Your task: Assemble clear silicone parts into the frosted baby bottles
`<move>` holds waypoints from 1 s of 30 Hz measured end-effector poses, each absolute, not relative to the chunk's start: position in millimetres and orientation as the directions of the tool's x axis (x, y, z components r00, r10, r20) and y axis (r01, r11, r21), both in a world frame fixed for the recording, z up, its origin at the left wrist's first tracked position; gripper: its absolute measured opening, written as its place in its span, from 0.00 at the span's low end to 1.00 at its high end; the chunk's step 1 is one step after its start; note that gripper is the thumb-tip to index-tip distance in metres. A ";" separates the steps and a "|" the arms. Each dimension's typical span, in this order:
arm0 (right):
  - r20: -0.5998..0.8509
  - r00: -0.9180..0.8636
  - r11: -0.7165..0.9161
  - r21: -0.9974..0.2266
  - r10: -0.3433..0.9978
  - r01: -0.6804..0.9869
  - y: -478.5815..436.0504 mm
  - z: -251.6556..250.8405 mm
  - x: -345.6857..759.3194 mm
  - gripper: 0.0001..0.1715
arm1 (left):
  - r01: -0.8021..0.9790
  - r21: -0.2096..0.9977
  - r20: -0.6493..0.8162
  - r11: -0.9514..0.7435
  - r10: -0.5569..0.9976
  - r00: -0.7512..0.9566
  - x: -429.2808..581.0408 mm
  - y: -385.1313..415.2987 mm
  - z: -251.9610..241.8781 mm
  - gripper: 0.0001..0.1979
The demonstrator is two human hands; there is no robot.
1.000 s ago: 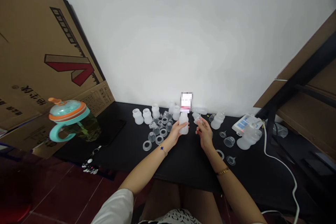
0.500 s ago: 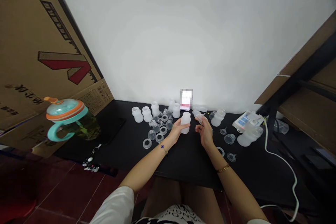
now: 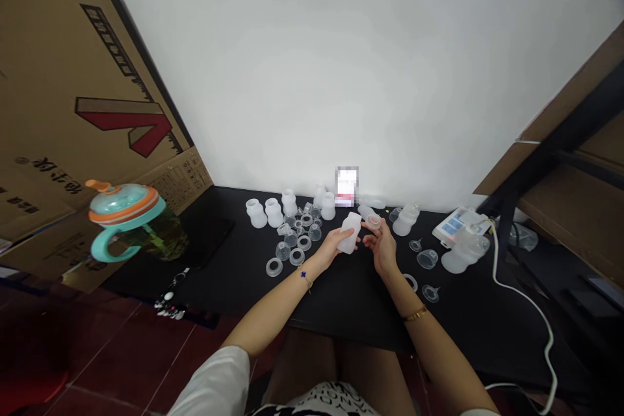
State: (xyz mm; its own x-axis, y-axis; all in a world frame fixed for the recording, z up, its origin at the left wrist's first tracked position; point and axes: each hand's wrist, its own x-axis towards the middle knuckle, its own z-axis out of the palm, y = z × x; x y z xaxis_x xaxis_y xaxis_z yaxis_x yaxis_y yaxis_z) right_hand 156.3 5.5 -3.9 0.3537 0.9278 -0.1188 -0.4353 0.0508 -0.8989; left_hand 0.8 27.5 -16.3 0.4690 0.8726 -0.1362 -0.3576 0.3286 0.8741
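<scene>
My left hand is wrapped round a translucent white bottle, tilted with its mouth toward the right. Close beside it, my right hand pinches a small clear ring-shaped part at the fingertips, almost touching the bottle's mouth. Both hands hover over the black tabletop. Around them lie several more white bottles and clear rings and caps.
A teal and orange handled cup stands at the left by a large cardboard box. A white device with a white cable sits at the right, near a bottle. Wooden shelving rises at right.
The bottle in my left hand has tipped from upright toward the right. My right hand has brought the small clear part up to the bottle's mouth.
</scene>
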 end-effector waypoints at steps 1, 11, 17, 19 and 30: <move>-0.118 0.358 0.053 -0.899 0.926 -0.434 5.6 -4.0 156.2 0.30 | -0.350 0.877 -0.137 0.329 0.869 0.475 0.6 26.9 -15.1 0.28; -0.124 0.376 0.062 -0.893 0.918 -0.446 7.9 -7.8 155.8 0.28 | -0.353 0.863 -0.130 0.361 0.835 0.535 -0.8 19.9 -2.3 0.30; -0.134 0.361 0.050 -0.888 0.923 -0.458 4.9 -5.1 154.5 0.28 | -0.386 0.820 -0.179 0.422 0.830 0.528 -0.9 23.4 -6.5 0.27; -0.133 0.360 0.049 -0.890 0.924 -0.454 4.3 -4.5 154.3 0.28 | -0.416 0.804 -0.189 0.425 0.846 0.498 -0.9 25.1 -7.7 0.26; -0.118 0.346 0.039 -0.910 0.931 -0.413 5.4 -6.3 152.5 0.29 | -0.372 0.891 -0.142 0.258 0.939 0.312 0.5 23.5 -8.6 0.28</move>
